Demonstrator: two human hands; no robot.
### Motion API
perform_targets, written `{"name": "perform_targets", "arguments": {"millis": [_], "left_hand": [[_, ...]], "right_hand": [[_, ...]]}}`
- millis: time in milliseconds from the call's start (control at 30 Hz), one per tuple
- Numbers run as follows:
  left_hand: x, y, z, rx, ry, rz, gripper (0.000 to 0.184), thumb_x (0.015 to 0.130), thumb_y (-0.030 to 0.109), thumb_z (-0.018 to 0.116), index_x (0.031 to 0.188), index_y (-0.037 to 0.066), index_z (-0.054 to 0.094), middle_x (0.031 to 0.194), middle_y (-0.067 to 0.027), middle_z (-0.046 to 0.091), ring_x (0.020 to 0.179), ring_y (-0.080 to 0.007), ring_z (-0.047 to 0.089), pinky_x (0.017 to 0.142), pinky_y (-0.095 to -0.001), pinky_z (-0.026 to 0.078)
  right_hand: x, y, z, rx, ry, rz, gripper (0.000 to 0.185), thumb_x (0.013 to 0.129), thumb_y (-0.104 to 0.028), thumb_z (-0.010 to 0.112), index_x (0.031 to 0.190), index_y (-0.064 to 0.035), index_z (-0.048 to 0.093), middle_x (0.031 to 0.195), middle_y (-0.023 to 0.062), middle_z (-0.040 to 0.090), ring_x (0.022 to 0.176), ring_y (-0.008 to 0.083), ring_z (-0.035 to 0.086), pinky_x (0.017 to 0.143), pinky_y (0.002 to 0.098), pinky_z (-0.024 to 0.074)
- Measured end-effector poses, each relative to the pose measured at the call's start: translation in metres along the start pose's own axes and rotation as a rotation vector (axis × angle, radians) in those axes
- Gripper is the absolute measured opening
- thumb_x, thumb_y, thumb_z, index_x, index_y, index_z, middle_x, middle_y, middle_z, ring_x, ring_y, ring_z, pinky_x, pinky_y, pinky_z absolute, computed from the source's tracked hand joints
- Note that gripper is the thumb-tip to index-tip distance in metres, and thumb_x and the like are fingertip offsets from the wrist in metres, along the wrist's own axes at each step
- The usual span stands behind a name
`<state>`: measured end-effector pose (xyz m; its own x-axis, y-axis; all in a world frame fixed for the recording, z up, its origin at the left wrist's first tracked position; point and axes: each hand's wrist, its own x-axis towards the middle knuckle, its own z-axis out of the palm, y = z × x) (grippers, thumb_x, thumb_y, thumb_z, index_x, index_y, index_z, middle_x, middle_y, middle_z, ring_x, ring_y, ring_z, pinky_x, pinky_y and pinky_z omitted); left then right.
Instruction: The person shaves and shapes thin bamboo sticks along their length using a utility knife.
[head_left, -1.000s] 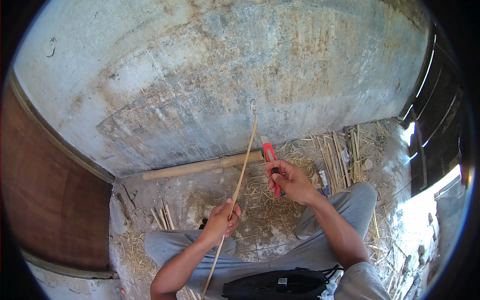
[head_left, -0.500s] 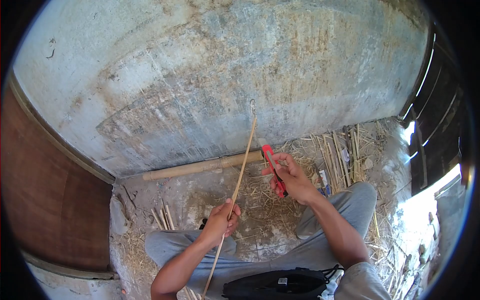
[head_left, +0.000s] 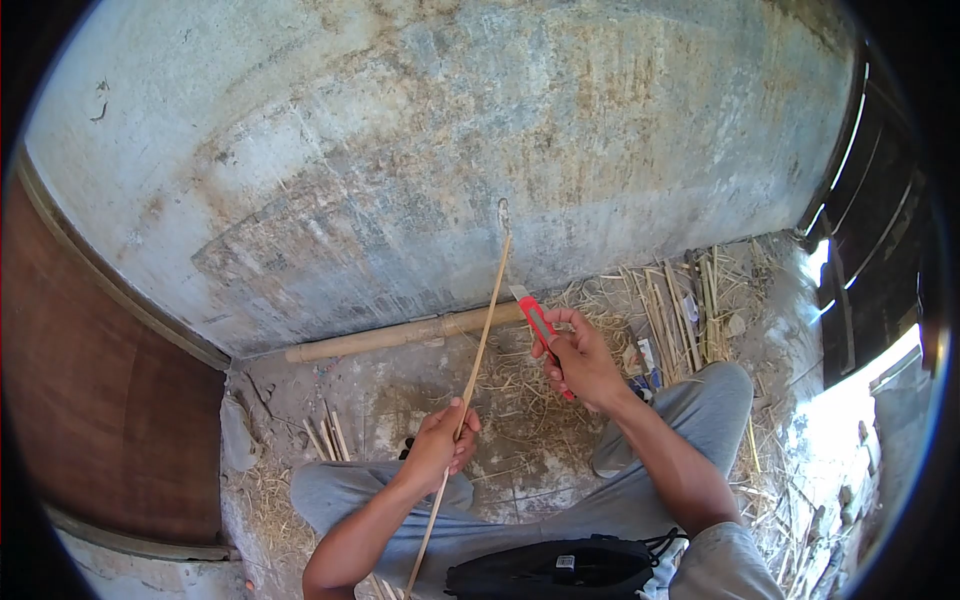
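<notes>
At the far left a brown panel [head_left: 110,390] is standing beside the stained wall [head_left: 450,150]. A few short sticks [head_left: 335,437] are lying on the floor [head_left: 400,385] near the left knee, and a thick pole [head_left: 380,341] is lying along the foot of the wall. The left hand [head_left: 443,443] is closing its fingers around a long, thin strip [head_left: 484,340], which is slanting up and rightward between the knees, its upper end showing against the wall. A black bag [head_left: 550,568] is resting in the lap. The right hand [head_left: 588,368] is gripping a red knife [head_left: 535,320], whose blade is pointing up and leftward, just beside the strip. Straw [head_left: 545,405] is covering the floor below, and more sticks [head_left: 685,320] are lying farther right.
</notes>
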<state>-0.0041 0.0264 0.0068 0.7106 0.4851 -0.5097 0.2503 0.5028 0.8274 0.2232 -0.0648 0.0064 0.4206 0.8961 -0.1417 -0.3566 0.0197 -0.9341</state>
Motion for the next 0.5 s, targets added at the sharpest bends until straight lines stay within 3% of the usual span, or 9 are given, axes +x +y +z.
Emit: {"name": "perform_targets", "arguments": {"millis": [500], "left_hand": [[-0.0003, -0.0004, -0.0005, -0.010, -0.007, 0.001, 0.046, 0.107, 0.045, 0.032, 0.087, 0.007, 0.050, 0.053, 0.0043, 0.033, 0.039, -0.0069, 0.029, 0.035, -0.0243, 0.023]], "right_hand": [[-0.0010, -0.0009, -0.0007, 0.040, -0.044, -0.015, 0.026, 0.100, -0.001, 0.039, 0.124, -0.0095, 0.038, 0.090, 0.0077, 0.056, 0.057, 0.0064, 0.043, 0.046, 0.0221, 0.0368]]}}
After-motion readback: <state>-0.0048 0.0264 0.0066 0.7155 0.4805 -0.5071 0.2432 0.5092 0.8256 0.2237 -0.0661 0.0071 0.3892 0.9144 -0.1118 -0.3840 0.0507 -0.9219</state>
